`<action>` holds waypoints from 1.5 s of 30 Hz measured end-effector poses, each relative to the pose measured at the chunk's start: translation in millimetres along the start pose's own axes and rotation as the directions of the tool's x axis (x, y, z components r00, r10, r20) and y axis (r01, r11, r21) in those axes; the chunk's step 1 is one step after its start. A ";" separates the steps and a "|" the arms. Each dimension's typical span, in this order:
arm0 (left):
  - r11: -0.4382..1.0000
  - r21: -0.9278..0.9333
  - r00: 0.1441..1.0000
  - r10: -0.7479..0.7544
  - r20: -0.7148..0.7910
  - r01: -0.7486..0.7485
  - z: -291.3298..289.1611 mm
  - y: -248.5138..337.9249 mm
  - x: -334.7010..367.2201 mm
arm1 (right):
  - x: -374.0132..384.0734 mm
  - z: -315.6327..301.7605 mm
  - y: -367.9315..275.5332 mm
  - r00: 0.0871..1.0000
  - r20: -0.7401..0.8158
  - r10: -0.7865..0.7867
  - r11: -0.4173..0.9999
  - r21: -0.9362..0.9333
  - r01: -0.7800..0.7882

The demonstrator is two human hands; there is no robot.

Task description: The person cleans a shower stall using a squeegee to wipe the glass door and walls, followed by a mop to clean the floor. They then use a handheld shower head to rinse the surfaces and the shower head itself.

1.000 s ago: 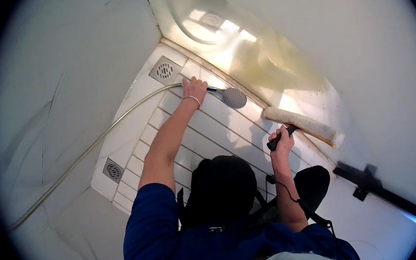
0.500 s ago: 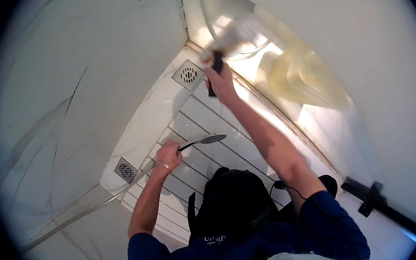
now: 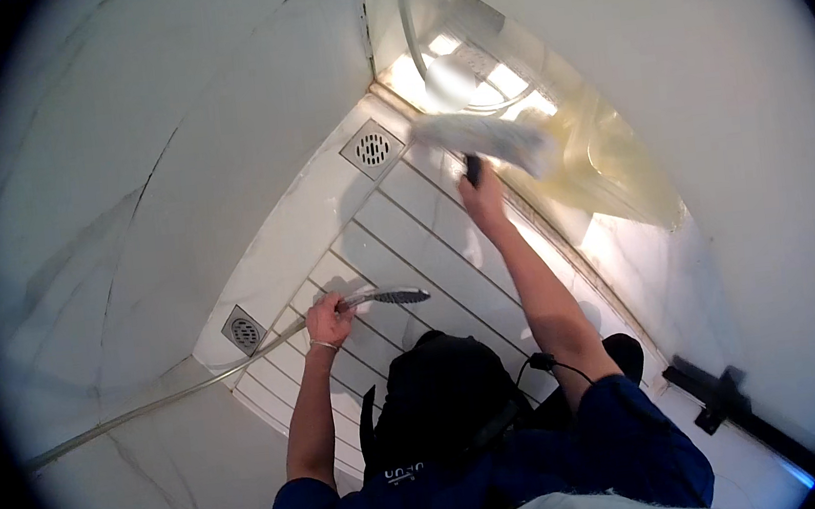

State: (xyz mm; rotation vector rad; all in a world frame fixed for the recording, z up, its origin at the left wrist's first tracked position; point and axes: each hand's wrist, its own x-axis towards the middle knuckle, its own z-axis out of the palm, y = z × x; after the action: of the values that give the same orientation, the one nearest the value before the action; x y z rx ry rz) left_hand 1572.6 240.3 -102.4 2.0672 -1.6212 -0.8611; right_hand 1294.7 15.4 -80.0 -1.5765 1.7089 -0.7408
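Observation:
My left hand (image 3: 330,321) is closed round the handle of a hand shower (image 3: 398,296), whose head points right above the slatted floor. From it a hose (image 3: 162,403) trails off to the lower left. My right hand (image 3: 483,196) grips the black handle of a scrubber (image 3: 493,140) with a long, pale, fluffy-looking head. Motion blurs that head, which is held up in front of a glass panel (image 3: 700,128) on the right. Whether it touches the glass I cannot tell.
Two square metal floor drains, one near the corner (image 3: 372,148) and one farther left (image 3: 243,330), lie beside the grooved white floor (image 3: 377,248). Marble-patterned wall (image 3: 192,157) rises on the left. A black fitting (image 3: 726,399) sits at lower right. Yellowish, blurry shapes (image 3: 613,151) show through the glass.
My right hand has moved right and toward me, and the scrubber head has swung across to the right. My left hand has shifted slightly left and nearer, tilting the hand shower.

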 end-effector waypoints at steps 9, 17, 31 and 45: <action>0.998 -0.021 0.997 -0.055 0.055 0.056 27.0 6.9 12.2 | -220.3 -185.0 116.1 0.855 -0.405 0.325 0.898 -0.151 -0.413; 0.980 0.097 0.984 0.179 -0.021 -0.176 70.4 22.5 -9.5 | -193.0 -149.7 73.2 0.858 -0.156 0.489 0.850 0.308 -0.428; 0.957 0.034 0.956 0.285 0.068 -0.288 80.6 33.4 -26.3 | -8.8 50.8 6.0 0.713 -0.044 0.699 0.411 0.841 -0.352; 0.904 -0.020 0.891 0.424 0.162 -0.427 106.1 66.4 -3.0 | -240.0 -248.6 194.5 0.434 -0.099 0.895 0.405 0.587 -0.701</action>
State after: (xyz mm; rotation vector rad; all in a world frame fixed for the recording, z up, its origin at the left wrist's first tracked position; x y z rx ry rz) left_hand 1453.0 233.7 -138.8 1.5818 -2.0691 -0.8728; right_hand 985.8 263.2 -59.1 -0.0754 2.0839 -0.8570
